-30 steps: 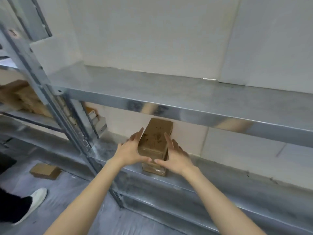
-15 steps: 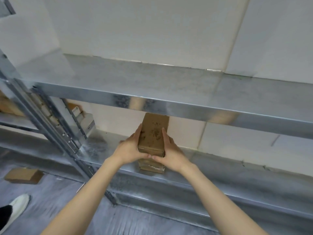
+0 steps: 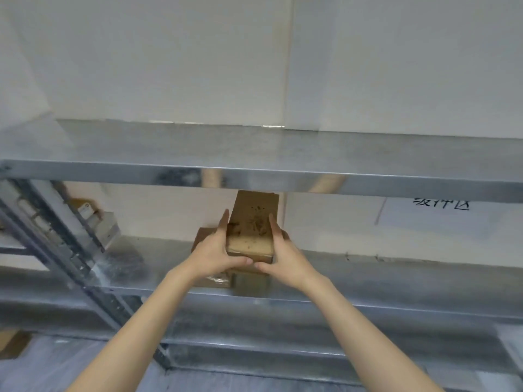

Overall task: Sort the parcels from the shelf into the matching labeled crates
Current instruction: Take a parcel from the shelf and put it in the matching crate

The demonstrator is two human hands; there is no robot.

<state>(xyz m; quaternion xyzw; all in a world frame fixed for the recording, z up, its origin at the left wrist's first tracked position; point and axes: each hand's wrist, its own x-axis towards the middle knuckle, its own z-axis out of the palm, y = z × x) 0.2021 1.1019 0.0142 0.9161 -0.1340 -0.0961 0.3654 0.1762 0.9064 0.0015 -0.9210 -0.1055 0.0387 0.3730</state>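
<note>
A brown cardboard parcel [image 3: 252, 222] with dark speckles on top sits on the middle metal shelf [image 3: 396, 281], resting on top of other parcels. My left hand [image 3: 215, 253] presses its left side and my right hand [image 3: 283, 257] presses its right side, thumbs meeting at its near face. A second brown parcel [image 3: 202, 236] peeks out behind my left hand, and a taped one [image 3: 216, 281] lies beneath. No crates are in view.
The upper shelf [image 3: 283, 154] overhangs the parcel closely. A slotted steel upright [image 3: 70, 258] runs diagonally at left, with small boxes [image 3: 97, 222] behind it. A brown box [image 3: 14, 342] lies on the floor at lower left. Black handwriting [image 3: 441, 203] marks the wall at right.
The view has swung right and closer to the shelf. Both hands stay clamped on the speckled parcel, which now shows other parcels under and behind it.
</note>
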